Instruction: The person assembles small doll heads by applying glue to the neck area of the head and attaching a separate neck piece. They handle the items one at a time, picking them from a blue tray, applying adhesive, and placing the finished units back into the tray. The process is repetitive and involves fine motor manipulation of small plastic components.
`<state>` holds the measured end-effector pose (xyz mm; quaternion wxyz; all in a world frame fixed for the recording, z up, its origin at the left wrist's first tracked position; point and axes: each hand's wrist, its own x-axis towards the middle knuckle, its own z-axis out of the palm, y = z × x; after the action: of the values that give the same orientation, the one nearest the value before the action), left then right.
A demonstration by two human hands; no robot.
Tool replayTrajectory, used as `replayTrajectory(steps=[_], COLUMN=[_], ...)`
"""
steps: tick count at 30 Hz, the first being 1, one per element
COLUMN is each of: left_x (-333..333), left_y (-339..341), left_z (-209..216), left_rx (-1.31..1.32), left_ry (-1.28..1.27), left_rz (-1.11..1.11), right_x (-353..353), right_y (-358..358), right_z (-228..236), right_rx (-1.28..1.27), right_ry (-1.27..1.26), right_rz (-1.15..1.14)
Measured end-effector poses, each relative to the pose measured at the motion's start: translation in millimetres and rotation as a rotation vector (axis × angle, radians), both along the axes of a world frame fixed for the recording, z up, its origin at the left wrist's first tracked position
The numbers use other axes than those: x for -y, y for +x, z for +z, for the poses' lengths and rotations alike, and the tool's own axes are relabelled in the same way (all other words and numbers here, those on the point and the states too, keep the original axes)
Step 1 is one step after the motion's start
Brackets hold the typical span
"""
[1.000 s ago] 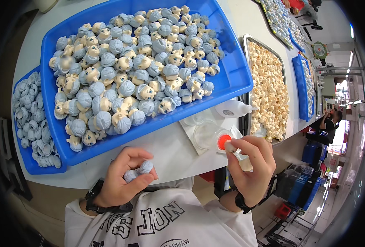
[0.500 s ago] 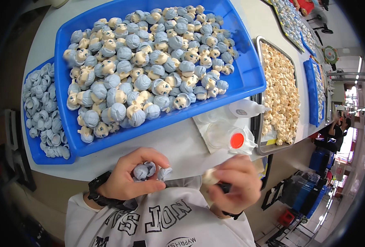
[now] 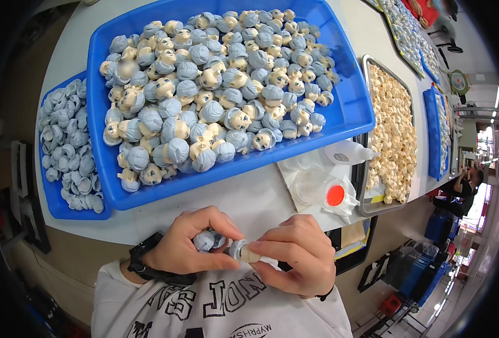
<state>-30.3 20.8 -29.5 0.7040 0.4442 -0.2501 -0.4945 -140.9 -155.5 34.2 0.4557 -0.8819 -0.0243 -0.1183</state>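
By the white tabletop (image 3: 255,200), the left hand (image 3: 176,248) pinched a blue-grey doll hairpiece (image 3: 236,248), the right hand (image 3: 297,253) a cream doll-head piece (image 3: 250,256) against it, and squareness looked key

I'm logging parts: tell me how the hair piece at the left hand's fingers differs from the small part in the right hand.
The hair piece is grey-blue; the small part is cream. The left hand holds the hair piece, the right hand the small part. Both appear to touch each other.
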Motion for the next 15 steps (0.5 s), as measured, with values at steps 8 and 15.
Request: replayTrajectory(steps=[8, 15], left_x=[-4.1, -0.9], left_y=[7.6, 5.8], left_z=[-1.7, 19.2], left_rx=[0.076, -0.202], left_ry=[-0.086, 0.034], left_rz=[-0.077, -0.073], right_x=[-10.1, -40.1], right_y=[-0.1, 10.8], right_z=[-10.6, -21.7], right_rx=[0.1, 0.157], right_ry=[-0.077, -0.143], right_rz=[0.041, -0.163])
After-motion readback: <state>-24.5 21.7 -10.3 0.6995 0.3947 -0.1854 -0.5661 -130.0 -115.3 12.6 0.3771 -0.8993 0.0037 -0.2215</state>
